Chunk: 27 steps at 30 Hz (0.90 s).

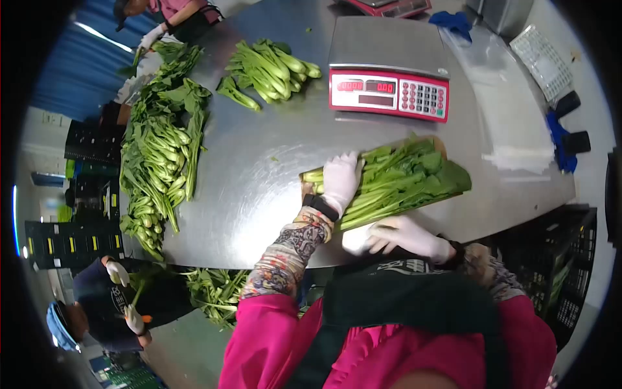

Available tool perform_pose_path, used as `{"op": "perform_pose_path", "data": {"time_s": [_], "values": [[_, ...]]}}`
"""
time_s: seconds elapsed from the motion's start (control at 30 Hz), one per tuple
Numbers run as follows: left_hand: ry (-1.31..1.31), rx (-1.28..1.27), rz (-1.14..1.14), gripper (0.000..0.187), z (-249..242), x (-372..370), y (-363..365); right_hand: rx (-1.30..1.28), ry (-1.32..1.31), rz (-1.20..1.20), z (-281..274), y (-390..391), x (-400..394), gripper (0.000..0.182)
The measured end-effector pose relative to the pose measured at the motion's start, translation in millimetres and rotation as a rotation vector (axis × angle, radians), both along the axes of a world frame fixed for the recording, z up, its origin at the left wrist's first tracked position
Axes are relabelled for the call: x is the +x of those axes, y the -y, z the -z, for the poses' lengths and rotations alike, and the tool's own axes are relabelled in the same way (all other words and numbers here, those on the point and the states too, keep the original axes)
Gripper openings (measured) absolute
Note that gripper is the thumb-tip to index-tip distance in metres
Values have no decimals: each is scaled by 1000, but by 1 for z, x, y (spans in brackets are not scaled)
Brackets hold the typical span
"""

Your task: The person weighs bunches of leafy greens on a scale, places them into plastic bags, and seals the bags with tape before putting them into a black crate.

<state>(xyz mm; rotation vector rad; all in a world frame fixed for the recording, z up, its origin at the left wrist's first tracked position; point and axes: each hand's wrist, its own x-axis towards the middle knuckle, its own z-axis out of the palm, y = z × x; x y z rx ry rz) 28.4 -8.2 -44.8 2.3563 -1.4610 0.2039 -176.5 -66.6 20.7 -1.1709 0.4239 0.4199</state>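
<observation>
The bundle of greens [395,181], lying near the table [259,194] edge below the scale [389,84], looks light, limp-leaved and bruisable, best gripped at its firm stems, where the left hand [340,181] presses with flat, spread fingers while the right hand [405,235] curls loosely just beside it, apparently holding nothing.

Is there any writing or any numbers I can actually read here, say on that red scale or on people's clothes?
Scale display: red lit digits in two windows, too blurred to read for sure; the right one may be "0.00".
Scale keypad: key markings too small to read.
Apron of the person wearing the camera: a pale line of print, unreadable.
Dark clothing of the co-worker at lower left: pale characters, too blurred to read.
Nothing else legible.
</observation>
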Motion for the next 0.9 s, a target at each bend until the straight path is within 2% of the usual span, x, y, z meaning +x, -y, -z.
{"op": "perform_pose_path", "data": {"time_s": [0.03,0.1,0.17,0.2,0.3,0.37,0.43,0.53,0.57,0.63,0.77,0.8,0.83,0.87,0.9], "values": [[-14,8,15,18,-2,2,-1,-479,209,17,-7,-4,-12,32],[-110,-42,10,21,-8,3,-1,-1466,639,21,-30,-3,-23,42],[-93,-63,41,20,-4,4,-3,-1841,621,-308,-20,-2,-32,45],[-84,-103,89,19,-4,4,-4,-1903,570,-391,-9,-2,-31,48],[-111,-181,258,20,-9,-9,-12,-1962,565,-259,1,10,-11,48],[43,-403,499,26,-26,-29,-26,-1892,509,-251,-24,19,2,36],[-4,-279,577,29,-47,-50,-35,-1713,494,-207,-13,29,-8,34],[-222,-74,715,27,-70,-68,-25,-1912,406,-191,6,23,-50,27],[-353,-63,801,33,-78,-70,-14,-1737,348,-55,2,22,-69,29],[-547,-123,832,37,-94,-79,12,-1514,-23,73,-27,20,-110,32],[-824,-278,572,38,-86,-89,74,-1393,-251,603,-18,21,-208,41],[-929,-292,554,38,-82,-95,96,-1401,-265,626,-16,21,-227,41],[-870,-266,555,38,-80,-102,118,-1428,-390,717,-13,22,-243,41],[-931,-263,575,39,-72,-111,144,-1450,-515,809,-11,22,-257,42],[-990,-260,594,40,-66,-123,169,-1453,-526,829,-6,22,-269,42]]}}
